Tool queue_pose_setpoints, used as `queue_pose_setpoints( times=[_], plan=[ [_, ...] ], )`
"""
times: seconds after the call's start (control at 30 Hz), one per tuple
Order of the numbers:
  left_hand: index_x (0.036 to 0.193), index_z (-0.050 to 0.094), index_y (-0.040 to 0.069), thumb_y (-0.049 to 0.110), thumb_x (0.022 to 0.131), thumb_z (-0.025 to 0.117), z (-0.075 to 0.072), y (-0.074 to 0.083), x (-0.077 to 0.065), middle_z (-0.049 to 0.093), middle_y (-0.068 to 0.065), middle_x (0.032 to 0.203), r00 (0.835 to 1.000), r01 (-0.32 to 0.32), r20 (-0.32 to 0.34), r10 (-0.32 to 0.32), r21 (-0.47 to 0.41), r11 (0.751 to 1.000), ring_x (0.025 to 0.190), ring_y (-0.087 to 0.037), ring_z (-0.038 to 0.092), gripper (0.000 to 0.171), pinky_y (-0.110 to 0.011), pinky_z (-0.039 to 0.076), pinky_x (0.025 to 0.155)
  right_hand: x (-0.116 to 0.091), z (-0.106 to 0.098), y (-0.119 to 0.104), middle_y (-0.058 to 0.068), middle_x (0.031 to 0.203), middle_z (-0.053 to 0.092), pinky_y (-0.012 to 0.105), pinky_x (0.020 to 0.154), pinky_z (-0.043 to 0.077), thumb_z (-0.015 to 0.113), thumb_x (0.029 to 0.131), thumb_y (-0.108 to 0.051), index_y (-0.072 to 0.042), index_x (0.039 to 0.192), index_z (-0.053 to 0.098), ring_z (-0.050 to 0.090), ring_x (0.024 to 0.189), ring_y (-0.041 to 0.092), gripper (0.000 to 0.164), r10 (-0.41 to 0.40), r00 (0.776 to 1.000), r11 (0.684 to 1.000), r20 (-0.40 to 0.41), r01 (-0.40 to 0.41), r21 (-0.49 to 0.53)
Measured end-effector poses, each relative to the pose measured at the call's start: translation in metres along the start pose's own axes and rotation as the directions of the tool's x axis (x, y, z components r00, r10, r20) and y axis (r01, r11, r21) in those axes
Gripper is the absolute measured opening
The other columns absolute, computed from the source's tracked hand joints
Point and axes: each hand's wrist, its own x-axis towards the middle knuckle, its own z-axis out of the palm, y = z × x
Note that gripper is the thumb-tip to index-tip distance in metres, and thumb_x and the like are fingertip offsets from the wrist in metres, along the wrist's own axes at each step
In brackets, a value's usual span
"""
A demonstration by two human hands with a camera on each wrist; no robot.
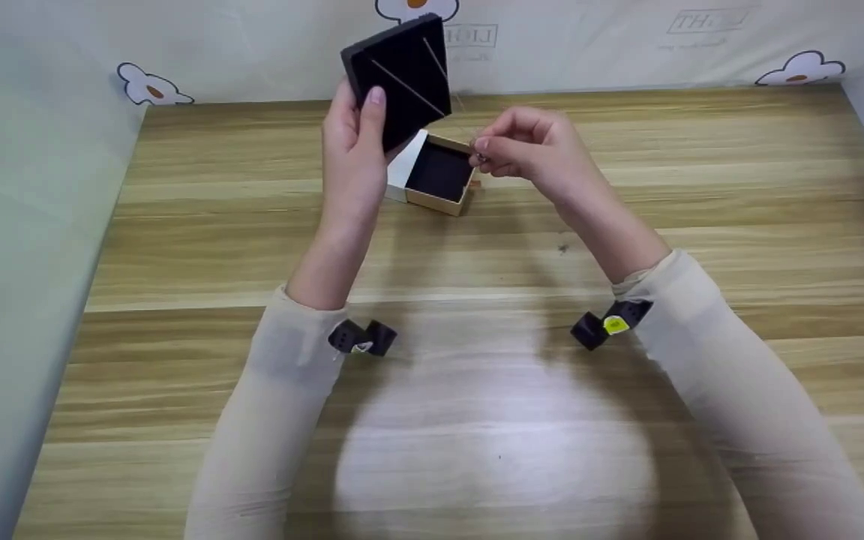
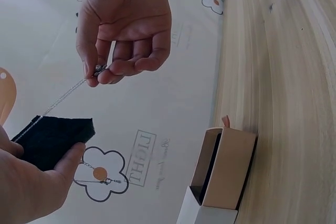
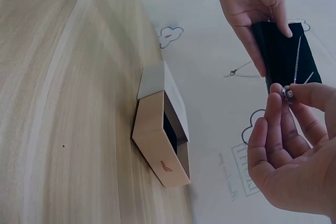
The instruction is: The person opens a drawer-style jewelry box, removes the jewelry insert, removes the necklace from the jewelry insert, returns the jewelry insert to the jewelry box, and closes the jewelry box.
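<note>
My left hand (image 1: 353, 161) grips a black padded necklace insert (image 1: 394, 82), raised and tilted above the table, with the thumb on its front face. A thin silver necklace chain (image 2: 63, 98) runs across the insert in two slanting lines. Its clasp end (image 2: 107, 181) dangles behind the insert in the left wrist view. To the right, my right hand (image 1: 541, 150) pinches the necklace's small silver pendant (image 3: 287, 94) between thumb and fingertips. The chain stretches from the insert to this pendant, which the fingers partly cover.
Just below the hands, a small drawer-style gift box (image 1: 432, 201) stands pulled open on the wood-grain table (image 1: 252, 247). It has a tan tray with a black inside, a white sleeve and a ribbon tab (image 2: 226, 121). A pale flower-printed sheet (image 1: 589, 52) rises behind the table.
</note>
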Motion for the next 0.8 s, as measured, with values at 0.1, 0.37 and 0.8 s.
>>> queue_pose_setpoints(
  times=[0.1,0.37,0.8],
  plan=[
    [0.140,0.045,0.000,0.010,0.108,0.036,-0.0009,0.0006,0.0005,0.056,-0.021,0.134,1.000,0.013,-0.009,-0.013,-0.011,1.000,0.121,-0.030,0.059,0.036,-0.036,0.054,0.099,-0.0006,-0.0011,0.0004,0.000,0.083,0.074,0.022,0.072,0.058,0.064,0.092,0.002,-0.010,0.080,0.067,0.071,0.074,0.011,0.018,0.007,1.000,1.000,-0.002,-0.007,-0.003],
    [0.139,0.046,-0.002,0.010,0.107,0.036,-0.0032,-0.0008,0.0005,0.057,-0.021,0.130,1.000,-0.017,-0.018,0.017,0.000,1.000,0.118,-0.030,0.060,0.035,-0.037,0.054,0.099,-0.0022,-0.0045,0.0036,0.002,0.082,0.074,0.021,0.072,0.058,0.064,0.092,0.002,-0.009,0.081,0.068,0.070,0.074,0.012,0.016,0.017,1.000,1.000,-0.009,-0.017,-0.019],
    [0.139,0.046,-0.002,0.010,0.107,0.037,-0.0055,-0.0023,0.0017,0.058,-0.020,0.128,0.999,-0.021,-0.034,0.021,-0.010,1.000,0.116,-0.029,0.061,0.035,-0.038,0.055,0.097,-0.0020,-0.0089,0.0084,0.001,0.080,0.074,0.019,0.068,0.057,0.063,0.093,0.003,-0.009,0.080,0.068,0.069,0.072,0.009,0.018,0.024,1.000,1.000,0.000,-0.024,-0.007]
  ],
)
